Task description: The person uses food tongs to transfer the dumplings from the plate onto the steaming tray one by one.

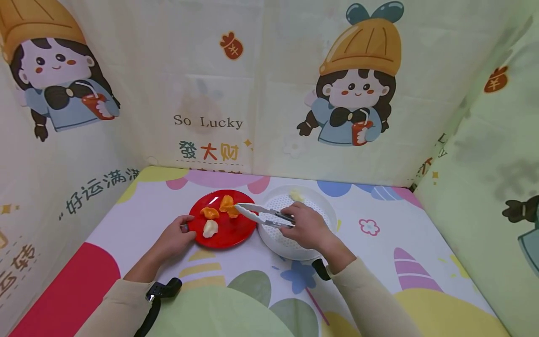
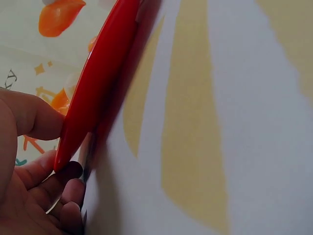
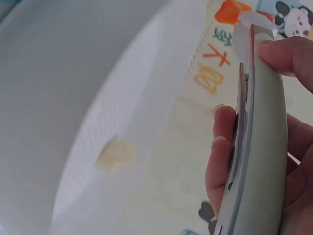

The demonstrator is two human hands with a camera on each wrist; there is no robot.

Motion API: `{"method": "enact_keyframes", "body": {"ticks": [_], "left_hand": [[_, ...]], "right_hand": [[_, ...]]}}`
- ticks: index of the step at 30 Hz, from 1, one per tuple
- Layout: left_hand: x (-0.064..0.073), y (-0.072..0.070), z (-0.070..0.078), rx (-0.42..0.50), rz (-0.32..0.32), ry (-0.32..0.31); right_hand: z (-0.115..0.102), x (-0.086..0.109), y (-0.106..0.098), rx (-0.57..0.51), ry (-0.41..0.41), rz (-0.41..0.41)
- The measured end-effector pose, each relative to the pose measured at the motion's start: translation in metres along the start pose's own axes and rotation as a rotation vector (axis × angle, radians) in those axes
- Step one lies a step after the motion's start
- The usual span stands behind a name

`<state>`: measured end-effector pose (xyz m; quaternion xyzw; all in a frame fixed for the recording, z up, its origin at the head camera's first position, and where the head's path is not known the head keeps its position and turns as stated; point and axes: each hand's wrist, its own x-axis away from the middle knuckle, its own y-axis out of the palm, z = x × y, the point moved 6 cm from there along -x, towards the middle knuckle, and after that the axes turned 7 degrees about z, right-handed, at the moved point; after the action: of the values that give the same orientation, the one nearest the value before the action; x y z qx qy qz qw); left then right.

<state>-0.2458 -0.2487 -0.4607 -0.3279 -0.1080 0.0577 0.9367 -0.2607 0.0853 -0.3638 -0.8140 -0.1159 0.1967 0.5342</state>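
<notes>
My left hand (image 1: pixel 173 237) grips the left rim of a red plate (image 1: pixel 229 238), thumb above and fingers beneath it in the left wrist view. Two or three orange dumpling-like pieces (image 1: pixel 209 213) and a whitish one (image 1: pixel 210 228) lie on the plate. In my right hand (image 1: pixel 309 226) is a pair of metal tongs (image 1: pixel 263 216), pointing left over the plate. The tips of the tongs are spread beside the rear orange pieces (image 1: pixel 227 204); whether they touch is unclear. Under the right hand sits a white perforated round tray (image 1: pixel 296 254), with one pale yellow piece (image 1: pixel 296 195) near its back edge.
The tray stands just right of the plate on a table with a colourful printed cloth (image 1: pixel 370 262). A printed curtain (image 1: pixel 269 93) rises behind the table's back edge and along both sides. Each wrist carries a black strap (image 1: pixel 156 299).
</notes>
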Motion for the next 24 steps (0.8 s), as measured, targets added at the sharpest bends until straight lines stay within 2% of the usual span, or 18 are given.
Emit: {"method": "enact_keyframes", "body": {"ticks": [8,18,24], "left_hand": [[0.001,-0.001,-0.001,-0.035,-0.002,0.002],[0.002,-0.006,0.002,-0.058,-0.006,0.010],[-0.006,-0.010,0.003,-0.130,-0.026,0.083]], "right_hand": [[0.026,0.008,-0.022,-0.029,0.032,0.077],[0.051,0.015,-0.029,-0.045,0.119,0.077],[0.062,0.020,-0.031,-0.029,0.130,0.080]]}}
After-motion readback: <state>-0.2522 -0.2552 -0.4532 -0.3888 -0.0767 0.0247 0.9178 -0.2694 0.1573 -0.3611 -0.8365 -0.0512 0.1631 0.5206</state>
